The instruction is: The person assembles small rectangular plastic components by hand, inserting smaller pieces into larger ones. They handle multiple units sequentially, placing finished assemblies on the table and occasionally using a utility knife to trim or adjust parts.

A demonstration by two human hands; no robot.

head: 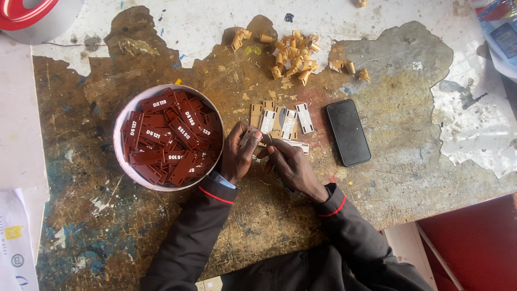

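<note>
My left hand (237, 153) and my right hand (291, 164) meet at the middle of a worn wooden table (377, 178). Between their fingertips they hold a small rectangular tag (253, 137), pale on the side facing me. My right hand pinches its right end. Just beyond the fingers lies a short row of tan and white tags (283, 119). A round white bowl (123, 153) full of dark red tags (172, 137) with white lettering sits directly left of my left hand.
A black phone (348, 132) lies face up to the right of the tag row. A heap of curled tan peelings (293, 54) sits at the far middle. A red and grey object (32, 19) occupies the far left corner.
</note>
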